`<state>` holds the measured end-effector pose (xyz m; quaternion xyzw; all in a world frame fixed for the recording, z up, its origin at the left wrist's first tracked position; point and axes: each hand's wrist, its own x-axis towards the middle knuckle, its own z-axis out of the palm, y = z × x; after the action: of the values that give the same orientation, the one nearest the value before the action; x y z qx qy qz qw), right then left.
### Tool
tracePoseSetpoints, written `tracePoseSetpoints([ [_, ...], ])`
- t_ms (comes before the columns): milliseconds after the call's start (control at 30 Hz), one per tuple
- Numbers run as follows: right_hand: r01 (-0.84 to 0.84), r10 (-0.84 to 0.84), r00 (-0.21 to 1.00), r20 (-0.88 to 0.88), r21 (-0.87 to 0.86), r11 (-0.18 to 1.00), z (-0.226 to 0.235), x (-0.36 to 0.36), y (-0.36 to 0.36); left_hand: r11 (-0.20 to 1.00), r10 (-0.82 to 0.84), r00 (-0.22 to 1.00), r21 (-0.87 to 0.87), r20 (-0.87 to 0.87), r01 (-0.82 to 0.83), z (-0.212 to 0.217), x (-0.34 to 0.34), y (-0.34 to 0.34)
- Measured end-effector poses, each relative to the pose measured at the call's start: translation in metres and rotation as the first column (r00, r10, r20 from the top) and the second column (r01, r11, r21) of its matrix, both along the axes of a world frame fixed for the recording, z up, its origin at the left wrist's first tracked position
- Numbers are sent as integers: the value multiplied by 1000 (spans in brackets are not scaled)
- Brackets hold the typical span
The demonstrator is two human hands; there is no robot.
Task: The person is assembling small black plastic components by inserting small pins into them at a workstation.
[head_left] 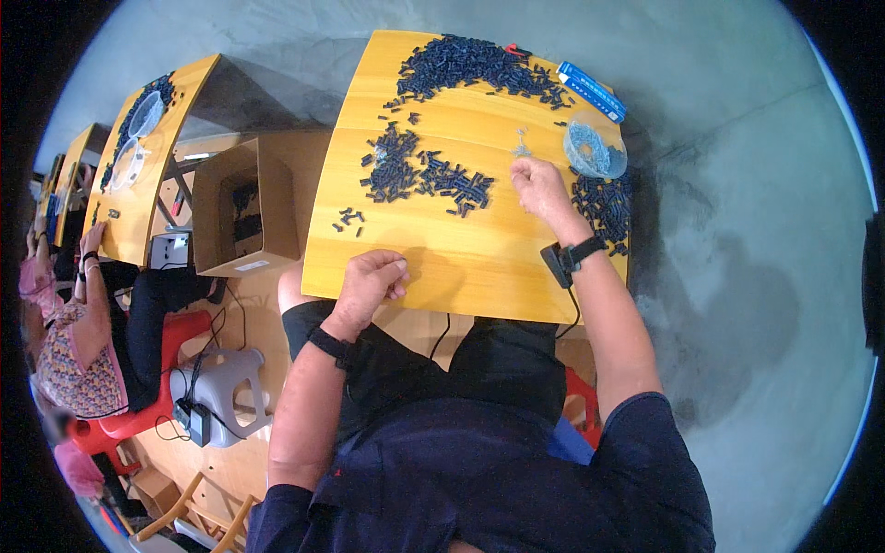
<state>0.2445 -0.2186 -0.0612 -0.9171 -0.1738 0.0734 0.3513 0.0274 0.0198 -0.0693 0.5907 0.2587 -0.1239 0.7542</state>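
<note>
Left hand (371, 284): While it was near the worktop (498, 249) edge, its fingers were together.
Right hand (544, 192): Its fingers met beside pale bits (522, 147); any grip was unclear.
Black pieces (395, 175): They lay heaped on the worktop.

To the left, an open cardboard box (277, 207) stands beside a neighbouring desk (138, 217) bearing clear bowls (147, 115). A co-worker in a patterned top (78, 364) sits there on a red seat (180, 339). Nearer, a pale grey stool (221, 378) carries a dark adapter (196, 426) with tangled black cables. A wooden chair (221, 533) shows at lower left; grey floor (765, 203) spreads to the right.
</note>
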Motion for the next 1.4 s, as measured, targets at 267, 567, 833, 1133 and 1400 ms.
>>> tracePoseSetpoints([
  [267,-31,52,987,151,-139,990,-8,31,9,998,-43,999,52,4,43,-2,2,1],
  [567,-35,64,977,201,-145,989,-15,36,10,999,-43,999,33,2,43,-2,1,4],
  [833,-50,89,964,250,-160,986,-24,37,5,999,-45,999,25,16,45,-1,3,4],
  [1133,-23,85,964,251,-242,970,-16,9,7,1000,-4,998,-13,60,5,-6,-5,5],
  [1400,262,-89,935,-342,499,826,13,-54,9,994,62,981,-95,184,-45,8,-12,-7],
])
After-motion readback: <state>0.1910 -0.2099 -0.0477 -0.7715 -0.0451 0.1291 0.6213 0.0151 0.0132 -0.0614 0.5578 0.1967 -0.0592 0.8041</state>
